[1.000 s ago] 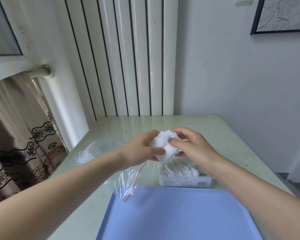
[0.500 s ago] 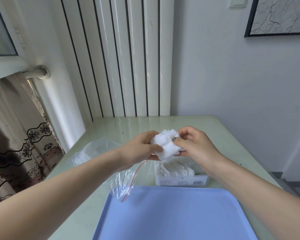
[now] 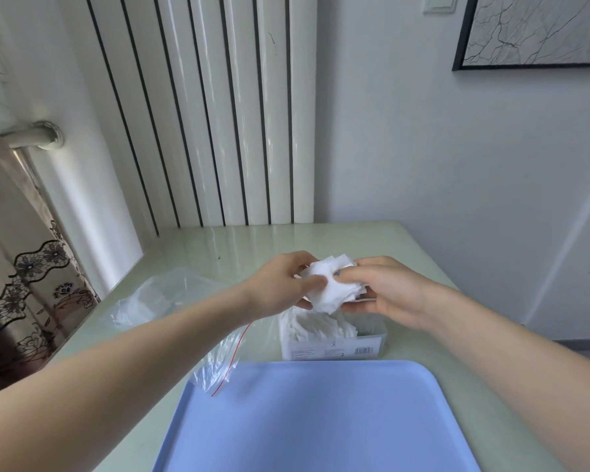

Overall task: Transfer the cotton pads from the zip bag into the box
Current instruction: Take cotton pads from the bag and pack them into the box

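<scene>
A stack of white square cotton pads [image 3: 334, 284] is held between both hands above the table. My left hand [image 3: 280, 287] pinches its left side and my right hand [image 3: 385, 291] grips its right side. Directly below stands the clear plastic box [image 3: 334, 349] with a barcode label, partly filled with white pads. A clear zip bag [image 3: 222, 362] with a red seal line hangs from under my left hand, its lower end lying on the tray's corner.
A light blue tray [image 3: 321, 424] fills the near part of the pale green table [image 3: 218, 243]. Another crumpled clear bag [image 3: 157, 298] lies at the left. A radiator and wall stand behind; a curtain hangs at the left.
The two hands have kept hold of the pad stack above the box, shifting it slightly; the view has drifted a little. The box and tray have not moved.
</scene>
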Demonstrator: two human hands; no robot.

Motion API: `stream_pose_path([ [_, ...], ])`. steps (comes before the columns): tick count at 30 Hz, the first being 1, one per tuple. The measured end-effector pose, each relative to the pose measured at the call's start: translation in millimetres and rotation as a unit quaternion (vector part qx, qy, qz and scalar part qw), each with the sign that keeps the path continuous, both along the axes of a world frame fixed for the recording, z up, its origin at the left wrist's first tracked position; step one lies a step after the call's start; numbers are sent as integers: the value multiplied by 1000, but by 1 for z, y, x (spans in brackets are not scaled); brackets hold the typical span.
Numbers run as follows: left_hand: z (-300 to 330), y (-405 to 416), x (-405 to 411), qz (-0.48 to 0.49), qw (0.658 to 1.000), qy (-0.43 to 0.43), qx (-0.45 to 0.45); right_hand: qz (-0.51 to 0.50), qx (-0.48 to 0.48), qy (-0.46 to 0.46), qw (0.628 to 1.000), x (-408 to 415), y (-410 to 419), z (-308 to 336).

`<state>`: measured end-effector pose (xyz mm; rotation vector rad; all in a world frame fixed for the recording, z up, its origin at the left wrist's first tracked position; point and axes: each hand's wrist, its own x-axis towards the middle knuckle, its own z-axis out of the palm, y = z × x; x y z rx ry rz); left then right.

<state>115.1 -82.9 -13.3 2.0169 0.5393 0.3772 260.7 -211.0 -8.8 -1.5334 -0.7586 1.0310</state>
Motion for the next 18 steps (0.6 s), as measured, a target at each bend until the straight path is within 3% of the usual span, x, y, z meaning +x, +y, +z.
stream_pose_path([
  [2,-9,-1,4,-2,990,50,135,-43,-39,-55,997,12,-2,2],
  [4,-21,-1,6,-48,957,108,266,-75,-110,-184,974,25,-6,6],
  [6,-30,-2,10,-108,927,134,333,-95,-160,-286,940,35,-10,10],
  [10,-40,-6,25,-192,853,211,437,-56,-204,-354,911,32,-7,15],
  [13,-48,-5,30,-203,817,280,461,-17,-231,-374,898,25,-1,10],
  [18,-60,5,27,-209,826,258,455,29,-278,-425,861,18,7,-4],
])
